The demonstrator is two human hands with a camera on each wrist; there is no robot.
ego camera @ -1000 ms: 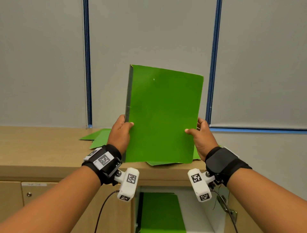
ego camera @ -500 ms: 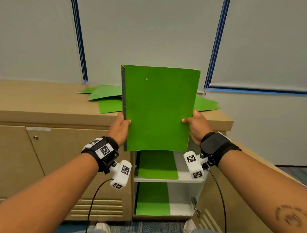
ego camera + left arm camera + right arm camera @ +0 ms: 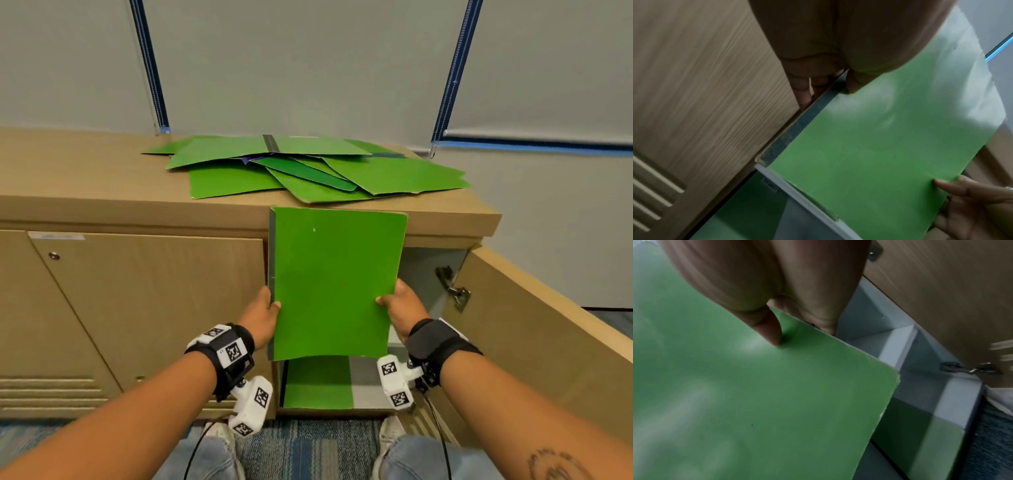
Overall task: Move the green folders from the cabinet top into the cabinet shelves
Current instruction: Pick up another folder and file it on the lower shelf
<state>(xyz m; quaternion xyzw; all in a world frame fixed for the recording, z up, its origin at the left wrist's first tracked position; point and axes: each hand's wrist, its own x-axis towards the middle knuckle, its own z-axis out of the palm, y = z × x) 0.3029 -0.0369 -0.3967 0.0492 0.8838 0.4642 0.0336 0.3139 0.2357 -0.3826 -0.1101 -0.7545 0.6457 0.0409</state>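
I hold one green folder (image 3: pixel 334 281) upright in front of the open cabinet compartment (image 3: pixel 424 274). My left hand (image 3: pixel 263 313) grips its grey spine edge, thumb on the front, fingers behind (image 3: pixel 803 91). My right hand (image 3: pixel 399 306) pinches the opposite edge, thumb (image 3: pixel 768 331) pressed on the cover (image 3: pixel 756 386). A loose pile of several green folders (image 3: pixel 308 168) lies on the wooden cabinet top (image 3: pixel 85 178). Another green folder (image 3: pixel 318 383) lies flat on the bottom shelf, below the held one. The white middle shelf edge (image 3: pixel 797 196) shows behind the folder's lower part.
The cabinet's right door (image 3: pixel 534 329) stands swung open toward me, hinges (image 3: pixel 455 291) visible. A shut wooden door (image 3: pixel 147 308) is to the left of the opening. Blue patterned carpet (image 3: pixel 308 445) and my knees lie below.
Both hands have brought the folder down from above the cabinet top to the level of the open compartment. My view has tilted down, showing the pile on top.
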